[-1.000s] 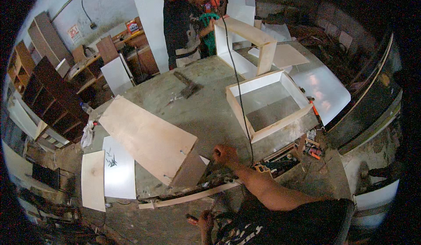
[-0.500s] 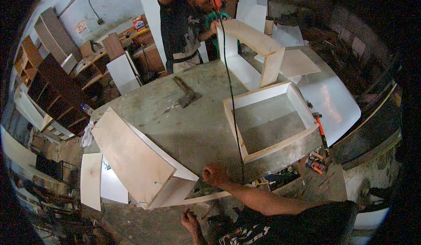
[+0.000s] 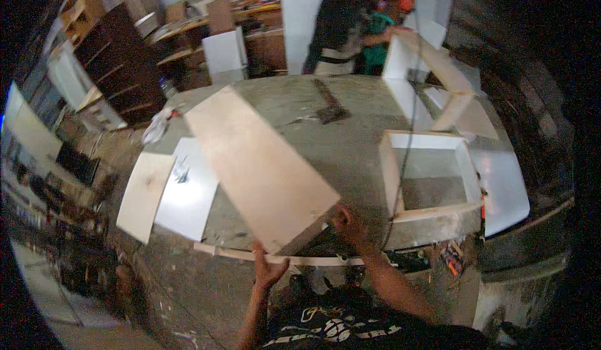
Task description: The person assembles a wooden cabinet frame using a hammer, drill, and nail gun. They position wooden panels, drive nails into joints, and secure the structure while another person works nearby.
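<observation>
A plywood box (image 3: 263, 168) with a broad pale top panel lies slantwise over the near left of the worktable (image 3: 275, 109). My left hand (image 3: 269, 267) is at its near corner, fingertips against the panel's edge and thumb apart. My right hand (image 3: 348, 223) grips the box's right-hand end, its fingers partly hidden behind the edge. Left of the box lie a white panel (image 3: 188, 193) with small dark screws or nails (image 3: 181, 169) on it, and a plywood piece (image 3: 145, 193).
An open rectangular frame (image 3: 391, 175) stands on the right, with another box frame (image 3: 460, 102) behind it. A hammer (image 3: 328, 102) lies mid-table. Across the table a co-worker (image 3: 341, 27) holds a corded orange drill (image 3: 407, 2); its cable crosses the right side.
My view has swung left. Both hands have come to the plywood box, which is now turned, its near end shifted. Earlier, both hands were off it. The nails in its top no longer show.
</observation>
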The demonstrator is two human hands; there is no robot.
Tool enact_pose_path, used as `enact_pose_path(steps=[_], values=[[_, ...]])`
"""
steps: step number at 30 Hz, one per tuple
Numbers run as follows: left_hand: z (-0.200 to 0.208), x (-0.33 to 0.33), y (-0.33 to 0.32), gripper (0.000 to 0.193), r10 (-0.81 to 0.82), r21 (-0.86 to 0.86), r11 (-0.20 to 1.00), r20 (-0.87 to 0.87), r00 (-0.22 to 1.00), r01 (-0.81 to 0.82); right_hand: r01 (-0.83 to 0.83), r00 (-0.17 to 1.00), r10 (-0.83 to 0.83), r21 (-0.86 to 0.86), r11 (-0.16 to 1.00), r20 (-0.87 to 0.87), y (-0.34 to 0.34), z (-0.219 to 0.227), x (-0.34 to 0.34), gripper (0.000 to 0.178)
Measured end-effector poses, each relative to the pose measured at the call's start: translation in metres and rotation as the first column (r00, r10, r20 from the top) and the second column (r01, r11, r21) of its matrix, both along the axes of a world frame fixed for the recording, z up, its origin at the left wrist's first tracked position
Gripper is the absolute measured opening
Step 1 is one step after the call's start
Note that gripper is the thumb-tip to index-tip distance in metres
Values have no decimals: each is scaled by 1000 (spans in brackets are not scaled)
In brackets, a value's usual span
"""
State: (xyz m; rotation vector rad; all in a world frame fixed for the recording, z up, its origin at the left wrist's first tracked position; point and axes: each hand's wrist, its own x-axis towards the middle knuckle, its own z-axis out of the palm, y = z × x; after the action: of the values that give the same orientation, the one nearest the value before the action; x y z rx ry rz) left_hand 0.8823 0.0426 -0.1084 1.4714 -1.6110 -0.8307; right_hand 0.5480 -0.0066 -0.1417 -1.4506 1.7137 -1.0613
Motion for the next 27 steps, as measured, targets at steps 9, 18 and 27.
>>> enact_pose_path(steps=[9,18,27], values=[[0,2,-26,83,-106,-210,966,221,970,153,-203,946,254,238,950,-204,18,112,62,49],[-27,78,-58,66,239,-465,856,-34,971,-227,-291,865,228,-75,954,-448,-1,40,140,38],[-62,101,-72,71,167,-89,977,-258,952,-196,-323,879,248,-127,938,-406,-4,22,143,38]])
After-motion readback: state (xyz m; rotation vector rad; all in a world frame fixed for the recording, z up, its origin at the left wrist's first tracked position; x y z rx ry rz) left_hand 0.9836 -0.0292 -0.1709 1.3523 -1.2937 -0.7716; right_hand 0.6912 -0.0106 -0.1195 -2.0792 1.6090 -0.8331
